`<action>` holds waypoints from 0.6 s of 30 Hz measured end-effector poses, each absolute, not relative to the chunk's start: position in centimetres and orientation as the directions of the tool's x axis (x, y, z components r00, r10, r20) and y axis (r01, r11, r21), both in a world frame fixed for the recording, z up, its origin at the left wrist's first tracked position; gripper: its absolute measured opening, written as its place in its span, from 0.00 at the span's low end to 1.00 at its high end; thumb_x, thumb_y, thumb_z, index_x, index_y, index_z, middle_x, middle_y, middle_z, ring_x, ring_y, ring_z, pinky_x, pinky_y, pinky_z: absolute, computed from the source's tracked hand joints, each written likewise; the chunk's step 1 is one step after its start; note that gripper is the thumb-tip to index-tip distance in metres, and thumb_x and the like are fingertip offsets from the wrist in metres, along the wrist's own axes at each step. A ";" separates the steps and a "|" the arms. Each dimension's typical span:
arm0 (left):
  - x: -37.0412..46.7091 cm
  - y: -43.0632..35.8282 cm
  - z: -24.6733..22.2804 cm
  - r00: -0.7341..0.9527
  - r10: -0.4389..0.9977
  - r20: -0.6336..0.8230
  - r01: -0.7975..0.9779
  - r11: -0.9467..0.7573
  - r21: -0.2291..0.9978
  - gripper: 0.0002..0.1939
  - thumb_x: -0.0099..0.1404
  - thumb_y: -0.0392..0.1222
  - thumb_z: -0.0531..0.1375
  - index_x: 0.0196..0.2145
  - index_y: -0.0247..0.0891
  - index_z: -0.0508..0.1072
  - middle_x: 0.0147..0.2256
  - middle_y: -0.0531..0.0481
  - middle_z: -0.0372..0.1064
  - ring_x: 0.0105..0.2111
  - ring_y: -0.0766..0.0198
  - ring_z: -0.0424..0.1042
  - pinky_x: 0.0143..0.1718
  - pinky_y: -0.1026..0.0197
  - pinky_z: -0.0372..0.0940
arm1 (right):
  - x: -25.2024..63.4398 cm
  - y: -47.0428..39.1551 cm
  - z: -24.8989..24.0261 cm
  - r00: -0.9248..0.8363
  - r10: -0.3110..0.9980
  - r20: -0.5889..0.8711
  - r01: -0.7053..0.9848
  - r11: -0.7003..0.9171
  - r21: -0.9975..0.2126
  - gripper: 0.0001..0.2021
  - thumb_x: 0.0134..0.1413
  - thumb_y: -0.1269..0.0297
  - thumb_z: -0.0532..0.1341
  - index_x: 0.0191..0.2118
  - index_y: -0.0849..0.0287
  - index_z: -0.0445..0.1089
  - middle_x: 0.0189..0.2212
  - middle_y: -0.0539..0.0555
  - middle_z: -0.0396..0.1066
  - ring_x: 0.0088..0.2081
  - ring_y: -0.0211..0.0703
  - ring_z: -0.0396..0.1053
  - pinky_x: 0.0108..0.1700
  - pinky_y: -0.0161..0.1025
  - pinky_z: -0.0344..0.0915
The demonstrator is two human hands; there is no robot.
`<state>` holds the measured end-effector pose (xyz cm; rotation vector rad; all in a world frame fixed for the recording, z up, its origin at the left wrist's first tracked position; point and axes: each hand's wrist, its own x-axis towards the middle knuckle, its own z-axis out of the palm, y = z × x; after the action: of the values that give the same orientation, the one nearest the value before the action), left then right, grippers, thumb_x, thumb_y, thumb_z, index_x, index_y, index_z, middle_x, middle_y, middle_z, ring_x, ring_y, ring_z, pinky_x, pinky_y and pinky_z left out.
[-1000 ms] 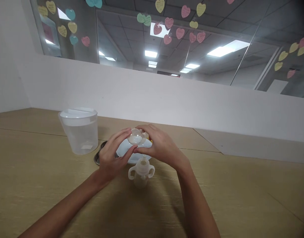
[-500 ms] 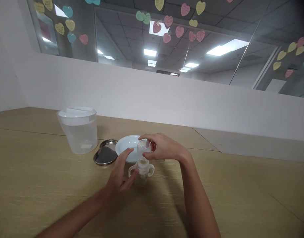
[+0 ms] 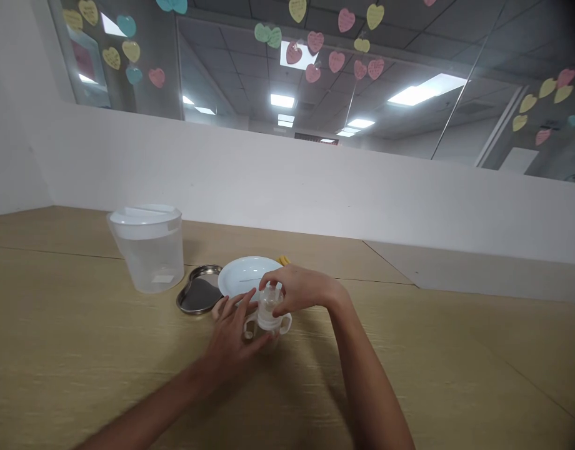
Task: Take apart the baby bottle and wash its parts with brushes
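We see the right hand (image 3: 299, 289) with fingers curled onto the clear domed plastic cap (image 3: 269, 296) atop the small two-handled translucent baby bottle (image 3: 267, 322), which the left hand (image 3: 234, 337) clasps, standing on the pale wooden table (image 3: 81, 350) near a white wall (image 3: 315, 187).

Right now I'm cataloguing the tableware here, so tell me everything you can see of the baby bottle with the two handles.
The baby bottle is small, of clear, slightly milky plastic, with a looped handle on each side. It stands upright on the wooden table, just in front of the white plate. A clear domed cap sits over its top, under the fingers of the right hand. The left hand holds the bottle's body from the left side. Its contents cannot be made out.
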<state>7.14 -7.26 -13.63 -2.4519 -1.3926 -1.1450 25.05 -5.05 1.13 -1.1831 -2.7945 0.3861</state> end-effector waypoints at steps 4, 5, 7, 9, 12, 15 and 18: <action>7.2 -7.3 -13.5 0.326 0.695 0.640 0.758 -0.597 0.262 0.36 0.61 0.56 0.56 0.60 0.39 0.48 0.47 0.45 0.71 0.54 0.50 0.59 0.55 0.44 0.42 | 25.0 -4.9 1.1 -0.695 0.717 -0.053 0.703 0.661 -0.265 0.24 0.38 0.65 0.65 0.46 0.57 0.67 0.38 0.52 0.70 0.35 0.39 0.66 0.30 0.32 0.58; 7.3 -7.4 -13.5 0.337 0.695 0.635 0.755 -0.603 0.258 0.35 0.61 0.56 0.56 0.60 0.39 0.48 0.47 0.45 0.71 0.54 0.50 0.59 0.55 0.44 0.42 | 25.0 -4.9 1.1 -0.690 0.721 -0.057 0.707 0.655 -0.268 0.23 0.38 0.65 0.65 0.46 0.58 0.67 0.37 0.52 0.70 0.35 0.39 0.66 0.30 0.32 0.58; 7.3 -7.5 -13.5 0.348 0.697 0.627 0.754 -0.606 0.255 0.33 0.62 0.55 0.55 0.59 0.39 0.51 0.49 0.45 0.70 0.54 0.52 0.59 0.55 0.45 0.41 | 24.9 -5.0 1.3 -0.681 0.730 -0.063 0.715 0.644 -0.272 0.22 0.38 0.66 0.65 0.45 0.58 0.68 0.36 0.52 0.70 0.35 0.40 0.66 0.30 0.32 0.58; 7.4 -7.5 -13.4 0.342 0.704 0.622 0.760 -0.597 0.258 0.31 0.62 0.56 0.55 0.57 0.39 0.55 0.49 0.45 0.70 0.53 0.52 0.61 0.56 0.46 0.42 | 24.8 -5.0 1.4 -0.672 0.737 -0.066 0.723 0.635 -0.271 0.21 0.38 0.66 0.66 0.43 0.58 0.68 0.36 0.52 0.70 0.36 0.40 0.66 0.31 0.33 0.59; 7.4 -7.6 -13.3 0.332 0.707 0.624 0.768 -0.587 0.257 0.27 0.61 0.58 0.55 0.53 0.39 0.61 0.47 0.45 0.71 0.51 0.52 0.63 0.55 0.46 0.44 | 24.7 -5.0 1.3 -0.654 0.751 -0.085 0.737 0.609 -0.293 0.21 0.37 0.67 0.67 0.42 0.58 0.68 0.34 0.52 0.69 0.34 0.40 0.67 0.30 0.32 0.60; 7.5 -7.6 -13.3 0.323 0.704 0.632 0.768 -0.585 0.259 0.26 0.61 0.58 0.55 0.51 0.39 0.65 0.46 0.44 0.71 0.49 0.52 0.64 0.54 0.46 0.46 | 24.8 -4.8 1.2 -0.640 0.759 -0.123 0.742 0.568 -0.355 0.21 0.36 0.69 0.67 0.41 0.58 0.67 0.34 0.51 0.68 0.28 0.36 0.67 0.27 0.32 0.61; 7.5 -7.5 -13.3 0.321 0.700 0.638 0.764 -0.590 0.263 0.26 0.61 0.58 0.56 0.50 0.38 0.66 0.45 0.44 0.71 0.48 0.52 0.64 0.54 0.46 0.47 | 25.0 -4.5 1.0 -0.634 0.754 -0.174 0.738 0.521 -0.429 0.21 0.36 0.69 0.67 0.41 0.57 0.65 0.34 0.50 0.67 0.22 0.31 0.66 0.25 0.31 0.63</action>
<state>7.48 -7.52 -13.34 -2.4817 -1.3789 -1.1294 25.05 -4.50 1.04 -1.3291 -2.7109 0.7393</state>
